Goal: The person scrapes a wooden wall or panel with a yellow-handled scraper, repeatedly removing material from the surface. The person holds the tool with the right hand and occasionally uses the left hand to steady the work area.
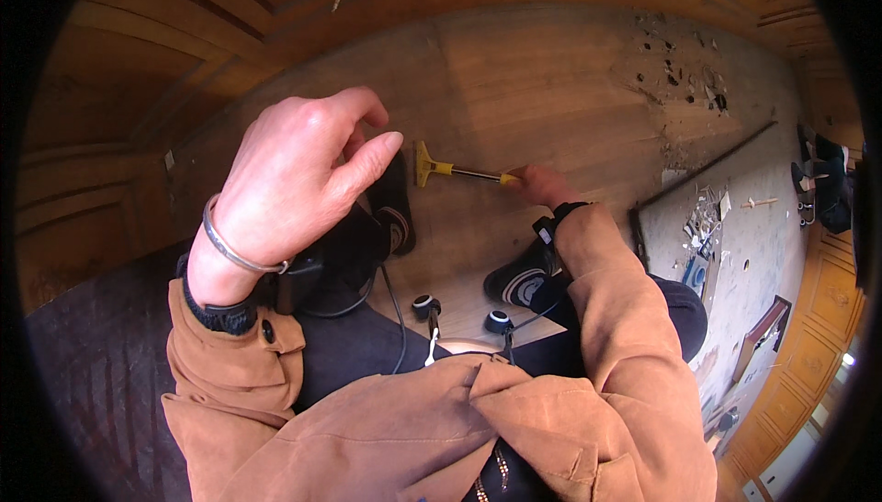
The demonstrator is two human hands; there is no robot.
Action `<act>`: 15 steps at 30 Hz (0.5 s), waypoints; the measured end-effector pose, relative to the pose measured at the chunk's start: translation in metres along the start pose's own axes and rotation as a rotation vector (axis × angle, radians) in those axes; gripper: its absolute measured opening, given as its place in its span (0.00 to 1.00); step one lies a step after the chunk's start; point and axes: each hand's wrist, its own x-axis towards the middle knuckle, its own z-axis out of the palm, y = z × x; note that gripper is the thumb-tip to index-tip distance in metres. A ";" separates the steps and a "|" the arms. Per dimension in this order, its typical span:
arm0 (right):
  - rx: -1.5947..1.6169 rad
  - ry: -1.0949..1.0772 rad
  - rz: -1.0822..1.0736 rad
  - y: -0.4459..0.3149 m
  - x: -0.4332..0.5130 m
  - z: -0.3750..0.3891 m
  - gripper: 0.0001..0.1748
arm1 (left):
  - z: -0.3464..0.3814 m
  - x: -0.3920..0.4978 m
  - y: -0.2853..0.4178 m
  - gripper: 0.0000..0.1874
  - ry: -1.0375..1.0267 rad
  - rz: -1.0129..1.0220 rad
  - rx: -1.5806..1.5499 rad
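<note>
My right hand [544, 186] is closed around the handle end of a yellow floor scraper [468, 172] with a metal shaft. Its wide yellow head points left, low over or resting on the wood-look floor [537, 102]; which of the two I cannot tell. My left hand [310, 164] is raised at the left, fingers curled and thumb apart, with nothing seen in it; a metal bangle circles the wrist. Beneath and beside that hand is a dark shoe [394, 212]. A second dark shoe [520, 281] stands below my right hand.
Wooden panelling [172, 13] curves along the top and left. Debris [689, 82] lies on the floor at upper right. A long dark strip [710, 161], broken scraps [703, 219] and a framed piece [761, 340] are at right. Another person [827, 178] is at the far right edge.
</note>
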 end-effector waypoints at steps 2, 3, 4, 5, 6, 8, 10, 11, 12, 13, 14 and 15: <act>-0.014 -0.005 -0.013 -0.001 0.002 -0.003 0.24 | -0.001 0.000 0.000 0.12 -0.047 -0.002 0.015; -0.020 -0.017 -0.015 -0.002 0.003 -0.003 0.24 | -0.001 -0.001 0.001 0.12 -0.080 -0.026 0.022; -0.018 -0.014 -0.028 -0.001 0.003 -0.004 0.24 | -0.001 -0.001 0.001 0.12 -0.074 -0.005 0.022; -0.014 -0.017 -0.037 -0.001 0.004 -0.005 0.24 | -0.002 0.000 0.001 0.12 -0.080 -0.005 0.023; -0.024 -0.009 -0.030 -0.001 0.005 -0.005 0.24 | -0.001 -0.001 0.001 0.12 -0.082 -0.003 0.024; -0.013 0.017 -0.047 -0.001 0.006 -0.006 0.24 | 0.000 -0.001 0.002 0.11 -0.039 0.015 0.017; -0.014 0.010 -0.059 0.000 0.007 -0.007 0.24 | 0.001 -0.001 0.003 0.11 -0.029 0.012 0.013; -0.017 -0.009 -0.066 0.000 0.008 -0.008 0.24 | 0.002 -0.001 0.004 0.11 -0.036 0.007 0.010; -0.024 -0.022 -0.068 0.000 0.008 -0.008 0.24 | 0.002 0.000 0.004 0.11 -0.042 0.004 0.006; -0.024 -0.014 -0.089 0.000 0.009 -0.009 0.24 | 0.002 0.000 0.004 0.11 -0.035 0.016 0.011; -0.026 -0.003 -0.108 0.000 0.008 -0.008 0.24 | 0.002 0.001 0.005 0.11 -0.029 0.025 0.018; -0.033 0.014 -0.119 -0.001 0.008 -0.008 0.24 | 0.002 0.001 0.005 0.11 -0.031 0.016 0.033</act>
